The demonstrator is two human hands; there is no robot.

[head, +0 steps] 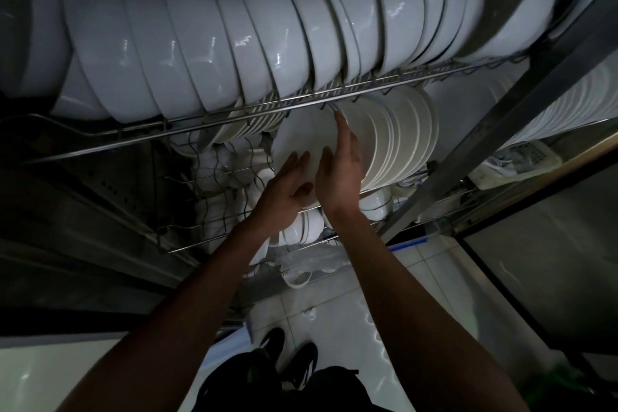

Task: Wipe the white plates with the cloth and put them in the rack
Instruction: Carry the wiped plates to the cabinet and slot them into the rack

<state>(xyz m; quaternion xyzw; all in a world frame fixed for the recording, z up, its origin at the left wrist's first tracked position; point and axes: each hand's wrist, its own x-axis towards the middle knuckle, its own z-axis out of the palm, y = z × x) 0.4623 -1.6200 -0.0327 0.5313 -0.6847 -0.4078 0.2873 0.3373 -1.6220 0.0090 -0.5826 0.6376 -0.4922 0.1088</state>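
Big bowl row (267, 43) fills your upper rack shelf (301, 100), overhanging the plates (401, 137) standing below. Your left hand (284, 191) and right hand (341, 170), fingers straight, steady one white plate (294, 140) upright beside them.

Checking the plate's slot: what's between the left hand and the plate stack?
In the head view, a single plate and the right hand lie between the left hand and the stack.
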